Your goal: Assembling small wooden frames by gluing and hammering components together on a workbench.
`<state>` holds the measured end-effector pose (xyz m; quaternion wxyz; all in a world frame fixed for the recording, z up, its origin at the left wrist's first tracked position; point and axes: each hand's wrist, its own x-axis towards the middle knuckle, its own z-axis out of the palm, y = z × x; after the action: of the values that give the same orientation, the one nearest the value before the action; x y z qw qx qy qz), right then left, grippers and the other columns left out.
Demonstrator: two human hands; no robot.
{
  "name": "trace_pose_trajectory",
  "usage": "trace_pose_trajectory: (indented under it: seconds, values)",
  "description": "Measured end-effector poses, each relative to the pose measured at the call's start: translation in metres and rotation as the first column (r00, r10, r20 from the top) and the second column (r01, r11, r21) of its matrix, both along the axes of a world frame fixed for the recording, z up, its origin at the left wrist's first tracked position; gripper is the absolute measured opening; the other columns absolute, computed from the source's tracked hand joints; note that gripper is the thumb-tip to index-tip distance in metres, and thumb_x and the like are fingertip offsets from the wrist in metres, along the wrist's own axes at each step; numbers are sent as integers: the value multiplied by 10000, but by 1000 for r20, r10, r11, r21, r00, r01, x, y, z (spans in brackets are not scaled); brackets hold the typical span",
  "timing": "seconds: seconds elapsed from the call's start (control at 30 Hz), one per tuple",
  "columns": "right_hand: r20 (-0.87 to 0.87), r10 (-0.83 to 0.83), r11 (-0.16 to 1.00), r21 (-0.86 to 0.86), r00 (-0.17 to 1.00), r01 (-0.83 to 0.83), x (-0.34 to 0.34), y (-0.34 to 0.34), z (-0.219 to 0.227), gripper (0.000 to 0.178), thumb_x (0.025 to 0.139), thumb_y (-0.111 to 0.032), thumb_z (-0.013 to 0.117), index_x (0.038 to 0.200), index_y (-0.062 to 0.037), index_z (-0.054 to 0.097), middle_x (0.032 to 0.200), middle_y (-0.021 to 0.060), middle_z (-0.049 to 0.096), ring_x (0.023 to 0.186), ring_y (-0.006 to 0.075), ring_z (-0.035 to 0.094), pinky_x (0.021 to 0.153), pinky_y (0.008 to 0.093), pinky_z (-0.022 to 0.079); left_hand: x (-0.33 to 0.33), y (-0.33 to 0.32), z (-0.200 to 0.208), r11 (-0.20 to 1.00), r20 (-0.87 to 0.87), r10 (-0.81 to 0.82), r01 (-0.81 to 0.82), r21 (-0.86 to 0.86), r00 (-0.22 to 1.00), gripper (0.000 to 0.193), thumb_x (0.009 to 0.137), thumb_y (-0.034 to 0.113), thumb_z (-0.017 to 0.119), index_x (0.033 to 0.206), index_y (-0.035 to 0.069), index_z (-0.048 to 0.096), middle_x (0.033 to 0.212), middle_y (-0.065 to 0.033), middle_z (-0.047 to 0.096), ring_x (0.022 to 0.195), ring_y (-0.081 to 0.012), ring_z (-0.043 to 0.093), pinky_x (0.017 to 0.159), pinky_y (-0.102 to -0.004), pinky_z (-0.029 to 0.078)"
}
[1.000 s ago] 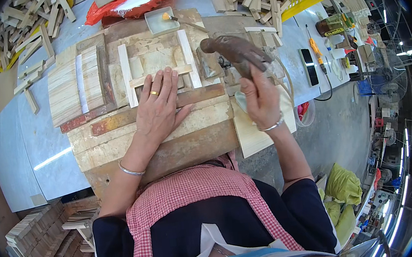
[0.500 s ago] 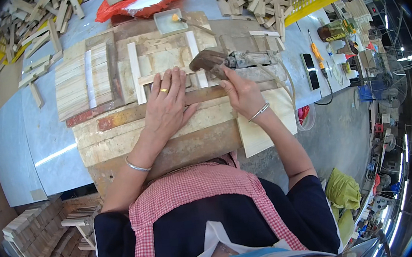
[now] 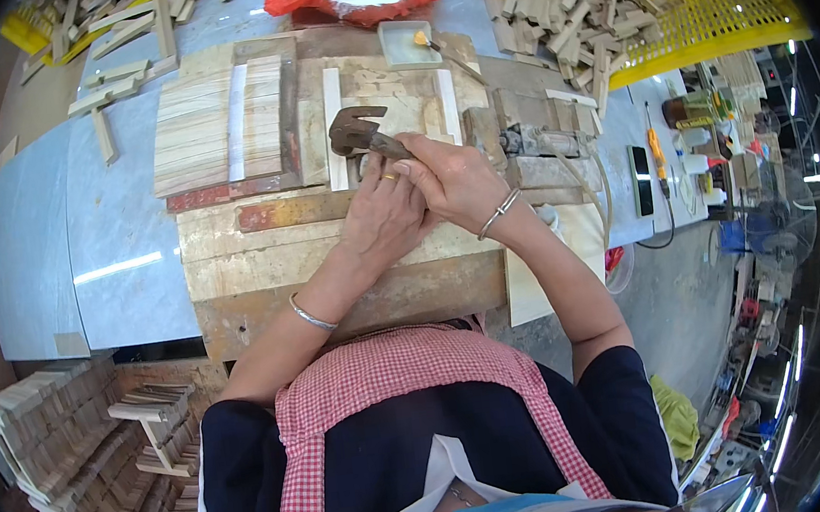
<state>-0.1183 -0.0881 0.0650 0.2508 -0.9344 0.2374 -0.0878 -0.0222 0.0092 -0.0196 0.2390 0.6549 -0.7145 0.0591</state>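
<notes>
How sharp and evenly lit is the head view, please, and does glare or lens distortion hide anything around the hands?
Head view: strong fisheye, table edges bow and the corners go black; the centre is sharp, with the hammer, left hand and right hand clear; soft even light with faint shadows; a glare streak on the blue tabletop; bright lamps flare at the right rim.

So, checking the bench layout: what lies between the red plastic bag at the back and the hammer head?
In the head view, a small pale tray with a brush, then pale wood strips.

Navy short sleeves; red-checked apron; silver bangles; gold ring
</notes>
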Motion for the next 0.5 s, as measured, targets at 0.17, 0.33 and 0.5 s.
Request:
trace_pose_trajectory:
  seconds: [0.17,0.33,0.5]
  values:
    - [220,-238,971,89,946,224,-36,-10,17,318,910,-200,581,1167,-14,596,882,191,656,737,307,659,671,381,522,4,-2,20,999,45,29,-27,-26,999,695,788,437,642,1243,-70,500,1274,-212,511,1231,-317,461,1083,-476,304]
    - [286,-522,851,246,804,465,-109,-25,33,341,919,-165,603,1218,-2,585,700,54,615,624,84,564,572,240,458,1,-5,20,999,6,19,-19,32,1000,800,793,436,644,1336,-95,391,1382,-218,416,1302,-335,389,1106,-448,286]
    - [292,-671,740,325,682,589,-170,-21,32,353,930,-163,598,1246,-9,575,699,-9,588,619,55,503,548,204,410,1,-9,23,999,41,21,-22,35,999,761,811,427,636,1331,-82,412,1386,-201,424,1302,-326,393,1107,-445,284]
